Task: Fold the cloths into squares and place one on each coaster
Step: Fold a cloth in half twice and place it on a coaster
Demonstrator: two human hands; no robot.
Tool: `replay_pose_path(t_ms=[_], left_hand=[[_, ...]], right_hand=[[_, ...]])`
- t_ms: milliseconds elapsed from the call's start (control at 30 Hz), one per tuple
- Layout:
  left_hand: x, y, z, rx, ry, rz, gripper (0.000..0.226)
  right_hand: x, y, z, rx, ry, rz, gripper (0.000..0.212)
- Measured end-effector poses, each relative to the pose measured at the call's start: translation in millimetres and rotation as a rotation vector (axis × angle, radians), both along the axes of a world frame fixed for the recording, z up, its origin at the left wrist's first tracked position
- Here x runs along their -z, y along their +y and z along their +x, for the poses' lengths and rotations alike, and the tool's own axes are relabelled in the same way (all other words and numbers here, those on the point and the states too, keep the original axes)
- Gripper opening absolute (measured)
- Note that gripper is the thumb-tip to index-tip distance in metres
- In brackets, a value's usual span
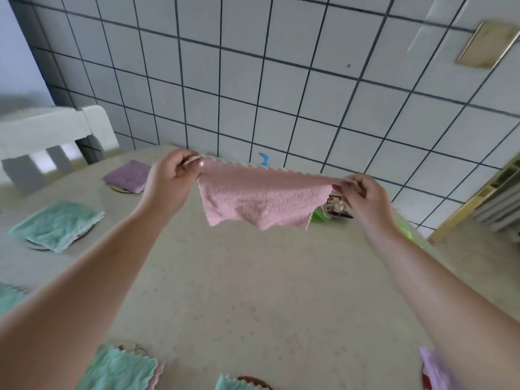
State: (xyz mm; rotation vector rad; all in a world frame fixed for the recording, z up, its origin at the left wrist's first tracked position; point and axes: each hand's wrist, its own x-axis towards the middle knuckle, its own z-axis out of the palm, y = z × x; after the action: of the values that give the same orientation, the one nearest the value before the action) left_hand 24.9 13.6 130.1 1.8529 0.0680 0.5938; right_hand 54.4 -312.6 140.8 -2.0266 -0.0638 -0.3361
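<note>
A pink cloth (259,197) hangs in the air over the far half of the table, stretched between both hands. My left hand (171,182) pinches its upper left corner and my right hand (363,197) pinches its upper right corner. Folded cloths lie on coasters around the table: a purple one (128,175) at the far left, a green one (57,225) at the left, another green one (121,370) at the near edge, with a coaster's dark rim (125,349) showing behind it. A further coaster (254,381) peeks out at the bottom edge beside a green cloth (229,384).
The beige table (253,291) stands against a white tiled wall. A white chair (53,136) is at the far left. Behind the pink cloth are a green item (320,215) and a small patterned object (336,205). A purple cloth (436,370) lies at the near right. Wooden shelving (492,192) stands to the right.
</note>
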Motion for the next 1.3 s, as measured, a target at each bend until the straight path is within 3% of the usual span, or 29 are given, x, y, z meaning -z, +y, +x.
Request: replay_pose_path(t_ms=[133, 300, 433, 567, 667, 967, 1300], left_hand=[[43, 4, -26, 0.046, 0.027, 0.123, 0.015], [132, -1, -78, 0.066, 0.325, 0.300, 0.004], [182, -2, -115, 0.106, 0.553, 0.435, 0.010], [200, -2, -136, 0.165, 0.681, 0.500, 0.011], [204, -1, -136, 0.178, 0.710, 0.497, 0.011], [206, -6, -72, 0.027, 0.697, 0.289, 0.007], [221, -8, -20, 0.020, 0.762, 0.334, 0.013]], right_hand=[[38, -2, -34, -0.029, 0.004, -0.037, 0.018], [141, -9, -78, -0.056, 0.347, -0.119, 0.004], [191, -14, -120, -0.097, 0.556, -0.205, 0.021], [201, -22, -141, -0.151, 0.593, -0.478, 0.016], [204, -23, -140, -0.141, 0.620, -0.542, 0.029], [208, -11, -85, -0.021, 0.602, -0.372, 0.019], [226, -5, -27, 0.001, 0.610, -0.407, 0.010]])
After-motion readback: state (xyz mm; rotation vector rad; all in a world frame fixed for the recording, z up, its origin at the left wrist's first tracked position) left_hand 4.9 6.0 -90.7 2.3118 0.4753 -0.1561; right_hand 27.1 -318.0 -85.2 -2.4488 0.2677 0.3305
